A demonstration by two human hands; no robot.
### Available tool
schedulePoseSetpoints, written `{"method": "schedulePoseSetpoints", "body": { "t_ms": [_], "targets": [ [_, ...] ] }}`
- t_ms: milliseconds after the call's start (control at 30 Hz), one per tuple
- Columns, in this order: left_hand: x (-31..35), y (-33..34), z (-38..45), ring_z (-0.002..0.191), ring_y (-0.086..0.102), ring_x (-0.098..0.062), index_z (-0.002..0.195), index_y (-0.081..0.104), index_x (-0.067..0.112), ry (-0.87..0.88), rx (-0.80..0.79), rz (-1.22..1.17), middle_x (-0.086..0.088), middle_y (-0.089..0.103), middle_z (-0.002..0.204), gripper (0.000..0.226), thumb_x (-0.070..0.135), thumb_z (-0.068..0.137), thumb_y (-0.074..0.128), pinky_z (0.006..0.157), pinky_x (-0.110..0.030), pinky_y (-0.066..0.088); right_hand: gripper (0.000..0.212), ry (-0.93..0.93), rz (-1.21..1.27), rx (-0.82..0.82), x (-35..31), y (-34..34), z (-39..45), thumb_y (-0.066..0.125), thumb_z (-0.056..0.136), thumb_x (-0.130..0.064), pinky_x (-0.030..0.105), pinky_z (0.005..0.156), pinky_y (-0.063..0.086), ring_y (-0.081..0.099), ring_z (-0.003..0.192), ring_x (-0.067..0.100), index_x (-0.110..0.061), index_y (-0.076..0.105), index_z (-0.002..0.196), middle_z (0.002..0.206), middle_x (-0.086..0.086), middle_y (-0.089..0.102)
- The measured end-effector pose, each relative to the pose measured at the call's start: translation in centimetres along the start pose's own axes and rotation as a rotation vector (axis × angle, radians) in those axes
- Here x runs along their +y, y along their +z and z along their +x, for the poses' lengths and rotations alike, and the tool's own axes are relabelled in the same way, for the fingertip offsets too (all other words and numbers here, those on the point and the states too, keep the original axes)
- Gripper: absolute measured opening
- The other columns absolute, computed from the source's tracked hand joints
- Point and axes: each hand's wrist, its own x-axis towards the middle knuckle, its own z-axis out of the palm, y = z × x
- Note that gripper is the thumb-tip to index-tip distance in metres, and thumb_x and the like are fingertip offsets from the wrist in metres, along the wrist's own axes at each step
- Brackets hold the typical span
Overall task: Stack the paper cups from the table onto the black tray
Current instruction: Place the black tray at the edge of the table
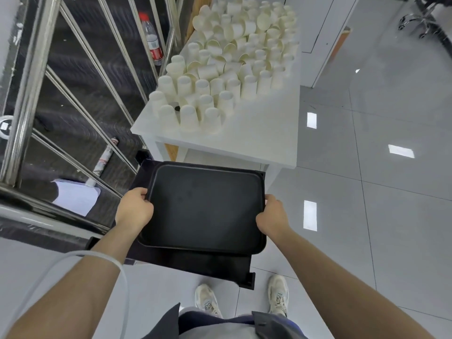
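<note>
White table (264, 133) carries the paper cups (227, 62), mostly upturned, crowded at its far end; likely light and crushable, best taken by the sides. Black tray (203, 206), empty, looks stiff and is held level just short of the table. Left hand (134, 209) and right hand (272, 216) grip its opposite rims, fingers curled under, both arms reaching forward.

an office-like interior: glossy grey floor tiles (381, 133), a steel stair railing (31, 77), a swivel chair base (415, 23), a white table (256, 133).
</note>
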Motion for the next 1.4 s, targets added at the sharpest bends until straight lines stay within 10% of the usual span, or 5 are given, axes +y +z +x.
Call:
{"method": "schedulePoseSetpoints", "body": {
  "t_ms": [833, 1400],
  "targets": [
    [21.3, 11.5, -13.7, 0.088, 0.059, -0.020, 0.114, 0.063, 0.020, -0.093, 0.186, -0.073, 0.003, 0.064, 0.101, 0.031, 0.010, 0.087, 0.053, 0.067, -0.031, 0.045, 0.040, -0.283, -0.184, 0.028, 9.2, -23.6, 14.4, 0.045, 0.084, 0.004, 0.033, 0.074, 0.048, 0.058, 0.090, 0.029, -0.011, 0.056, 0.120, 0.116, 0.014, 0.057],
    [30.6, 15.4, -1.9, 0.082, 0.062, -0.024, 0.127, 0.053, 0.019, -0.253, 0.170, -0.197, 0.001, 0.060, 0.095, 0.041, 0.008, 0.087, 0.050, 0.068, -0.034, 0.052, 0.040, -0.402, -0.249, -0.043, 0.7, -29.1, 30.4, 0.043, 0.083, 0.007, 0.037, 0.077, 0.053, 0.062, 0.090, 0.032, -0.005, 0.060, 0.116, 0.102, 0.015, 0.065]
  ]
}}
